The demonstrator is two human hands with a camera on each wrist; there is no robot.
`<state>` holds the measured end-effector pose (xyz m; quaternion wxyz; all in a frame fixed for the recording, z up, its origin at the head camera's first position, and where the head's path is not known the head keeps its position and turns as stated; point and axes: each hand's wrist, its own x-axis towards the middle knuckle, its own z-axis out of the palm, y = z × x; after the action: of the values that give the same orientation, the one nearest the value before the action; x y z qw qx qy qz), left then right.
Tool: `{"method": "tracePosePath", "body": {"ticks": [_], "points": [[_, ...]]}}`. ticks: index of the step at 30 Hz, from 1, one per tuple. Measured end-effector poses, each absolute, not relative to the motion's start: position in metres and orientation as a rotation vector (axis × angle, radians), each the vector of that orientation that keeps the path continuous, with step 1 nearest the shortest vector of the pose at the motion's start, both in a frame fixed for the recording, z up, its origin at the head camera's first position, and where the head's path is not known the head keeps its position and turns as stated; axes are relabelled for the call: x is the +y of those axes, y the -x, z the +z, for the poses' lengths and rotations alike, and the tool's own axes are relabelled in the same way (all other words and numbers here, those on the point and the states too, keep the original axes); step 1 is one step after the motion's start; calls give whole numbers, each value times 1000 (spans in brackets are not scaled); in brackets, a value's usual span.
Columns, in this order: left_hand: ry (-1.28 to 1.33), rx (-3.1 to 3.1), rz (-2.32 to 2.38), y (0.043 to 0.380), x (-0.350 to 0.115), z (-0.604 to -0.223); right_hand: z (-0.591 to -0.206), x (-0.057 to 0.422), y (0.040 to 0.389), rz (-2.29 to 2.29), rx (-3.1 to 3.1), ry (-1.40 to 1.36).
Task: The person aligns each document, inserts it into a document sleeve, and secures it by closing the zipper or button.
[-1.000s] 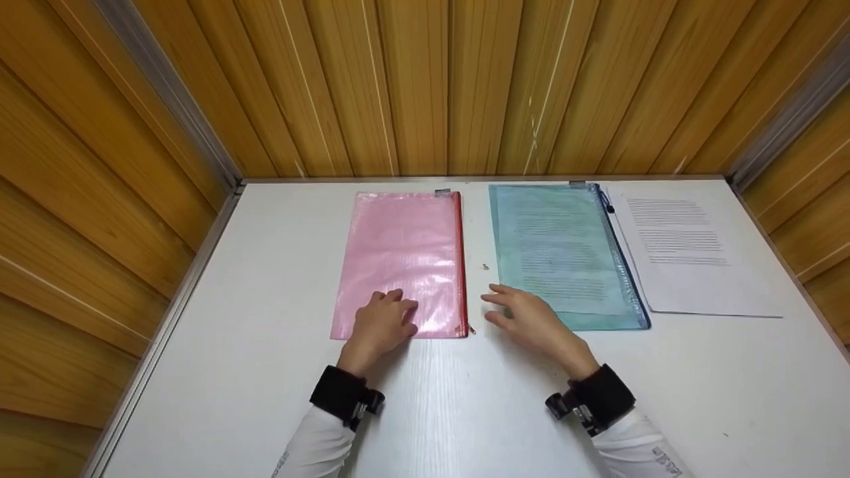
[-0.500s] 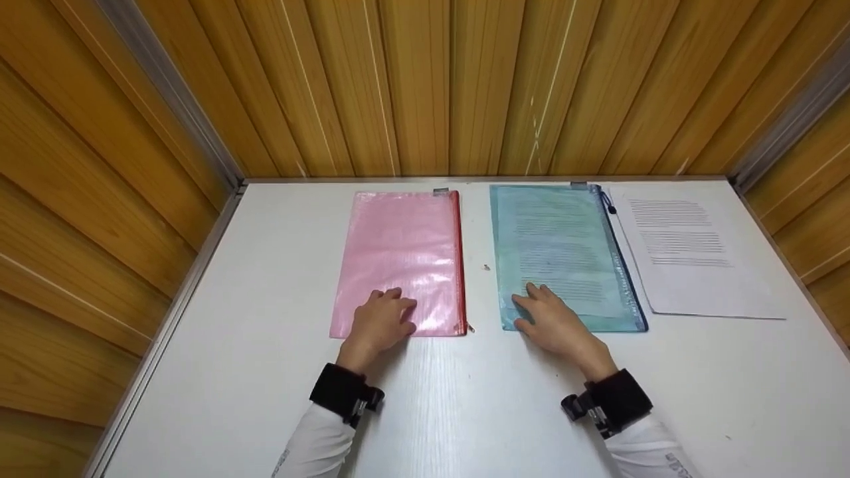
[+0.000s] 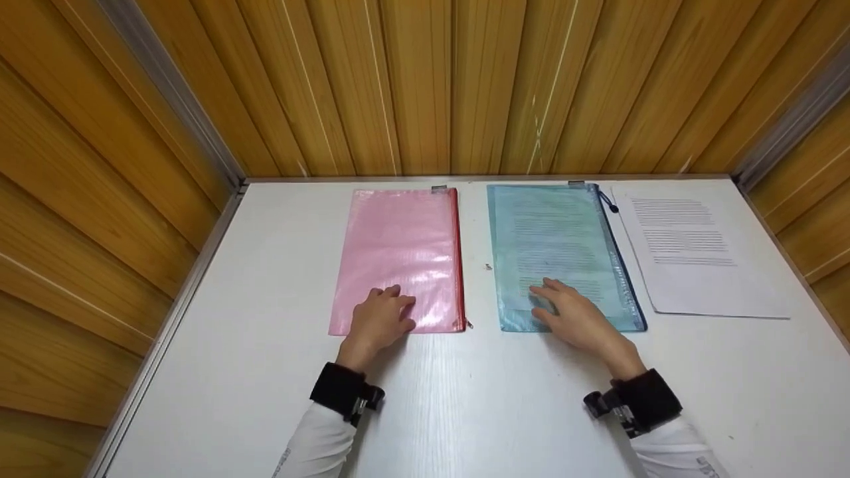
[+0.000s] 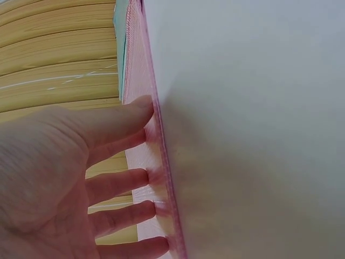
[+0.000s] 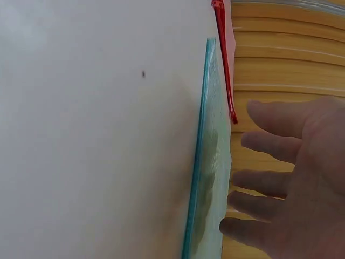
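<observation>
On the left lies a pink zip pouch [image 3: 402, 245] with a red zipper along its right edge. My left hand [image 3: 378, 318] rests on its near part, fingers spread, and the fingertips touch the pouch [image 4: 143, 65] in the left wrist view. To the right lies a teal zip pouch [image 3: 558, 252] with a dark blue zipper edge; printed sheets show through it. Over its near part hovers my right hand [image 3: 578, 315], fingers spread and holding nothing. In the right wrist view, fingers [image 5: 264, 183] appear apart from the teal pouch [image 5: 213, 162].
A stack of printed white paper [image 3: 710, 279] lies at the right, beside the teal pouch's zipper. A tiny dark speck [image 3: 488, 267] sits between the pouches. Wood-patterned panels [image 3: 425, 86] rise behind the white table [image 3: 425, 411] and at both sides.
My right hand has moved right, from the gap between the pouches to above the teal pouch's near part. My left hand has stayed on the pink pouch.
</observation>
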<state>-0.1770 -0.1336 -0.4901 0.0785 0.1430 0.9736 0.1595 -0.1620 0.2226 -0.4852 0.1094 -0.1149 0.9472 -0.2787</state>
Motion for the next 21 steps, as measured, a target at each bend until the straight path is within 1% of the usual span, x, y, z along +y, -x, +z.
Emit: {"method": "tracePosePath", "body": {"ticks": [4, 10, 14, 21], "points": [[-429, 2912, 487, 178, -134, -490, -480, 255, 165, -817, 2851, 276], [-430, 2918, 492, 177, -133, -491, -474, 316, 174, -795, 2862, 68], [-432, 2916, 494, 177, -133, -492, -474, 352, 173, -719, 2845, -23], [-427, 2910, 477, 177, -133, -492, -485, 392, 169, -718, 2754, -124]]}}
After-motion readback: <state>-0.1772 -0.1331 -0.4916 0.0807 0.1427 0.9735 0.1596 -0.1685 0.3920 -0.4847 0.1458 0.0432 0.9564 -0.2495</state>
